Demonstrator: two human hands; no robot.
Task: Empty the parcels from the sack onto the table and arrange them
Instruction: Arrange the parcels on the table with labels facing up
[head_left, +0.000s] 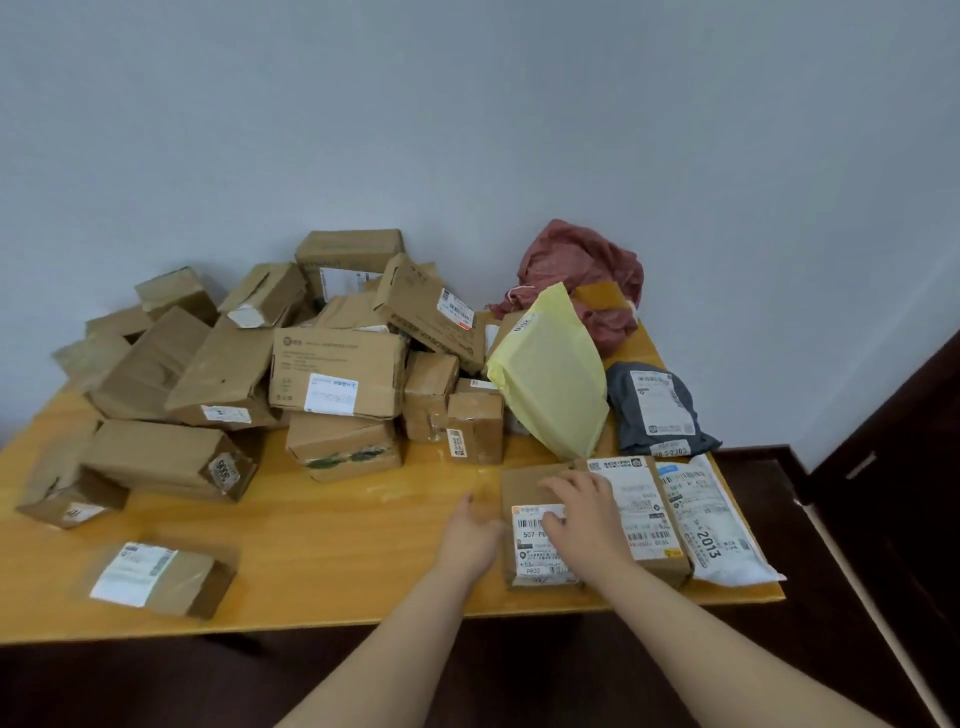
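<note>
head view, far right corner of tabletop (332, 545): red sack (576, 270), crumpled and slack, judged emptied. most parcels (337, 374) heaped unsorted at centre and left; yellow mailer (550, 374) propped against the heap, grey mailer (654, 410) flat beside it. neat row begun at near right edge: labelled box (537, 551), second box (641, 512), white mailer (719, 525), side by side, touching. left hand (470, 540) flat against labelled box's left side, fingers straight; right hand (587, 514) spread on its top. arranging judged barely started. heap's lower parcels hidden; lone box (161, 577) at near left blurred; sack's inside unseen.

Soft, even, dim light; wide-angle bending at edges; left side blurred.
</note>
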